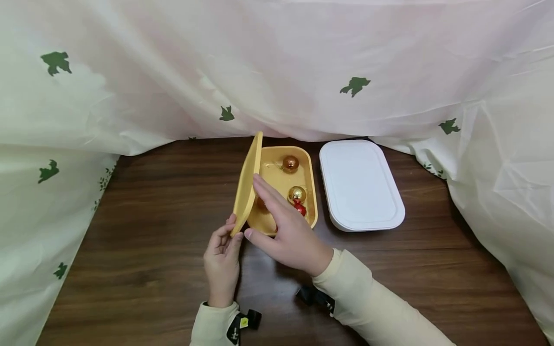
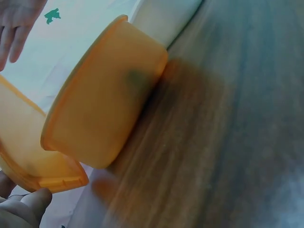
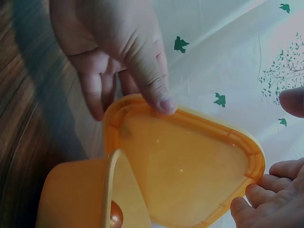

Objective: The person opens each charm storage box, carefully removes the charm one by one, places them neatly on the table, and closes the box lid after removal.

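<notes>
A yellow lid (image 1: 248, 180) stands tilted on edge along the left side of a yellow plastic box (image 1: 310, 163). My left hand (image 1: 222, 269) pinches the lid's near edge between thumb and fingers. With fingers straight, my right hand (image 1: 294, 235) reaches over the box, its fingertips at the lid's rim, as the right wrist view shows. Inside the box lie a copper bauble (image 1: 290, 163), a gold bauble (image 1: 296, 194) and a red bauble (image 1: 299, 208). Part of the box's near left side is hidden behind my right hand.
To the right of the yellow box stands a white box with its white lid (image 1: 362, 185) on. Both are on a dark wooden table (image 1: 164, 230). A pale curtain with green bird shapes (image 1: 294, 62) hangs behind and at the sides.
</notes>
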The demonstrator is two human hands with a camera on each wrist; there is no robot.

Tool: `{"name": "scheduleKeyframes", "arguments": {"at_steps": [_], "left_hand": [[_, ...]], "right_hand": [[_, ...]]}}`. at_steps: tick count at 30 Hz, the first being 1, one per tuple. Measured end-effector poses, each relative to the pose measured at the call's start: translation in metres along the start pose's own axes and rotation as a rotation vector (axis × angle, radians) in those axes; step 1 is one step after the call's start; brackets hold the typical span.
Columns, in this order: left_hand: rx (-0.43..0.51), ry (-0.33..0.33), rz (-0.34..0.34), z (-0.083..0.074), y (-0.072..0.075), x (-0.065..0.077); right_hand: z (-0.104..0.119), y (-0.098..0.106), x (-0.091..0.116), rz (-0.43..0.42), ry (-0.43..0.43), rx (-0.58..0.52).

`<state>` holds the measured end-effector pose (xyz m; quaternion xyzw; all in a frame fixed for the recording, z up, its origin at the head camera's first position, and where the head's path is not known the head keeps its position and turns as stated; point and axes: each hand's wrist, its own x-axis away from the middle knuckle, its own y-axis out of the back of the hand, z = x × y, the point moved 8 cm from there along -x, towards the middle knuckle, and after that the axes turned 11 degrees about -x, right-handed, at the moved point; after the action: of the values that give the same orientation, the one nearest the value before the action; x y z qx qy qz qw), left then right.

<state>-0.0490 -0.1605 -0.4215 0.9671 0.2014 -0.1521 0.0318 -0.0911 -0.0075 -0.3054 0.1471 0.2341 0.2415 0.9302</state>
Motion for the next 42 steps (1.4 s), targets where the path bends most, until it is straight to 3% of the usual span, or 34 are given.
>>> {"name": "scheduleKeyframes", "arguments": {"at_steps": [5,13,23,30,39,42], "left_hand": [[-0.074,0.003,0.038,0.003,-0.004,0.001],[-0.213,-0.056,0.067,-0.001,-0.004,0.002],[-0.312,-0.075,0.063,-0.001,-0.001,0.002],[-0.305,-0.048,0.048,0.000,0.003,0.002],[-0.269,0.011,0.032,0.005,0.008,0.003],[-0.258,0.046,0.032,0.008,0.010,0.004]], "right_hand": [[0.001,-0.004,-0.004,0.017,0.021,-0.035],[0.002,-0.009,-0.006,0.042,0.023,-0.068],[-0.003,0.010,0.012,-0.028,-0.038,-0.102],[-0.022,0.028,0.039,-0.102,-0.088,-0.127],[-0.039,0.044,0.069,-0.216,-0.070,-0.253],[-0.048,0.051,0.079,-0.289,-0.128,-0.246]]}}
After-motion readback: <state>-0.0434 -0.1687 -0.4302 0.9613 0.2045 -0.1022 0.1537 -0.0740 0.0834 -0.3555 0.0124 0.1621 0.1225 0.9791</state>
